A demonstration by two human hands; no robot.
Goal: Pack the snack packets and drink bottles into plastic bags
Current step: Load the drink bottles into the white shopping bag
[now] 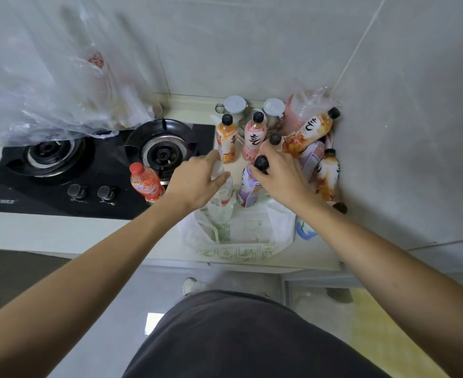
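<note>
Here my left hand [197, 184] pinches the handle of the white plastic bag with green print [238, 236], which lies at the counter's front edge, right of the black 2-burner gas hob [69, 170]. My right hand [279, 173] curls round the neck of the black-capped purple-labelled drink bottle [249, 186], standing just behind the bag.

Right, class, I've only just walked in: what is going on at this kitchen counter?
A person is packing drinks. The left hand grips the handle of a white plastic bag lying on the counter. The right hand grips the top of a purple-labelled bottle. More bottles stand by the wall; a red bottle stands on the stove.
</note>
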